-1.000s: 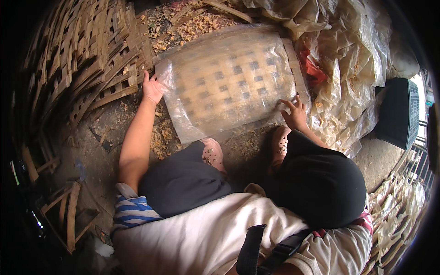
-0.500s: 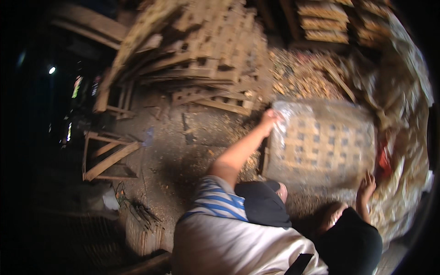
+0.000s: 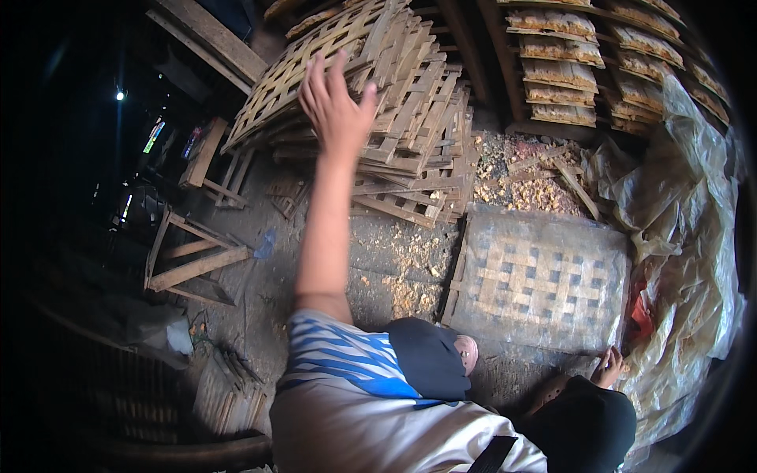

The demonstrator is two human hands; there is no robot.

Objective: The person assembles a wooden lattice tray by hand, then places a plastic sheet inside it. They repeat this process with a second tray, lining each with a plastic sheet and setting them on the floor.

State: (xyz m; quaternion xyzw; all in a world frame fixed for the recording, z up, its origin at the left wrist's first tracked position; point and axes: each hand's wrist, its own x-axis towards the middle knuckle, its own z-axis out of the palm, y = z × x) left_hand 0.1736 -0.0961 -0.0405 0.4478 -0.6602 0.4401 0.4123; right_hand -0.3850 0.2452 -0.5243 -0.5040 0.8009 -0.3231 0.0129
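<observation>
My left hand (image 3: 339, 110) is raised with its fingers spread, holding nothing. It is over a leaning stack of woven bamboo trays (image 3: 402, 118) at the far left of centre. In front of me, to the right, lies a flat woven panel (image 3: 544, 276) covered by a cloudy clear plastic sheet (image 3: 505, 331); its slat pattern shows through. At the sheet's near right corner, my right hand (image 3: 609, 368) has its fingers bent on the edge, partly hidden beside my knee.
Filled slatted racks (image 3: 558, 71) rise at the far right. Crumpled plastic sheeting (image 3: 686, 236) hangs along the right side, with a red scrap (image 3: 643, 311) beside it. Yellowish crumbs (image 3: 414, 292) litter the floor. A wooden frame (image 3: 197, 268) stands at left.
My left hand has let go of the sheet's far left corner and moved up and left over the tray stack. My right hand stays at the near right corner.
</observation>
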